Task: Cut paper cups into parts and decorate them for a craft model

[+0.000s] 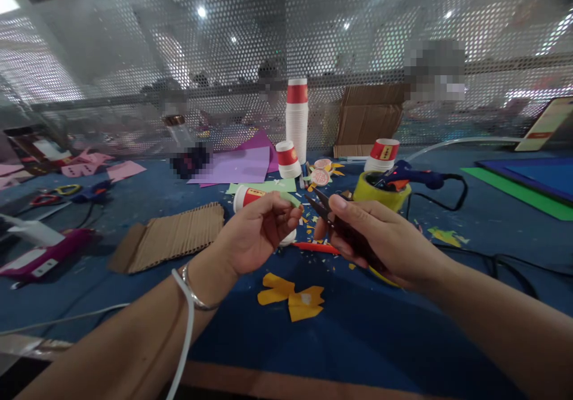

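Observation:
Between the fingertips of my left hand (259, 227) is a small piece of light green paper (290, 199). My right hand (380, 233) grips dark scissors (319, 204), whose blades are parted and point at the green piece without visibly touching it. A red and white paper cup (247, 197) lies on its side just behind my left hand. Below both hands, cut pieces of orange paper (305, 303) lie on the blue table (250, 358). Small yellow and white scraps are scattered behind them, beside a red stick-like thing (316, 248) partly covered by my right hand.
A tall stack of paper cups (297, 119) stands at the back. A blue glue gun (412, 177) rests on a yellow tape roll (384, 194) at right, its cord trailing. Corrugated cardboard (179, 239) lies left, near a purple glue gun (49, 254). Purple paper (233, 164) lies behind.

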The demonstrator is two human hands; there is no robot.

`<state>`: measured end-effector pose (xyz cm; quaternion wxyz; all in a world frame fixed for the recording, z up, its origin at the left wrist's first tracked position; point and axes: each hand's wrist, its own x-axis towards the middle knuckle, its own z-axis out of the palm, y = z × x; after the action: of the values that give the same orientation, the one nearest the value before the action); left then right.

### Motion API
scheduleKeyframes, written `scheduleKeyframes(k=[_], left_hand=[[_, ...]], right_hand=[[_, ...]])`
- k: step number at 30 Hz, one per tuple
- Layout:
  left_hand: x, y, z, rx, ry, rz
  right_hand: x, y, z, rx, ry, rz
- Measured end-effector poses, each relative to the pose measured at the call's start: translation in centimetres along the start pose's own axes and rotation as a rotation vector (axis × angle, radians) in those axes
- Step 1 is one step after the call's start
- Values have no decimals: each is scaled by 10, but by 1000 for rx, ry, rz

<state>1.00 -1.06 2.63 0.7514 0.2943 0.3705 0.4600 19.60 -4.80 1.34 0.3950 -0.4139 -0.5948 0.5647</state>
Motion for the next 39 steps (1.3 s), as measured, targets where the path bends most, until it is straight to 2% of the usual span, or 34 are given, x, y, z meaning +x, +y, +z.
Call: scheduleKeyframes(k=[25, 32, 39], left_hand=[[-1, -1, 0, -37, 3, 22], [-1, 0, 0, -37, -34, 38], [1, -2, -7, -12, -130, 74]], right_hand=[[-1, -3, 3, -13, -39, 34], [-1, -3, 3, -5, -42, 44], [-2, -5, 3, -9, -36, 59]])
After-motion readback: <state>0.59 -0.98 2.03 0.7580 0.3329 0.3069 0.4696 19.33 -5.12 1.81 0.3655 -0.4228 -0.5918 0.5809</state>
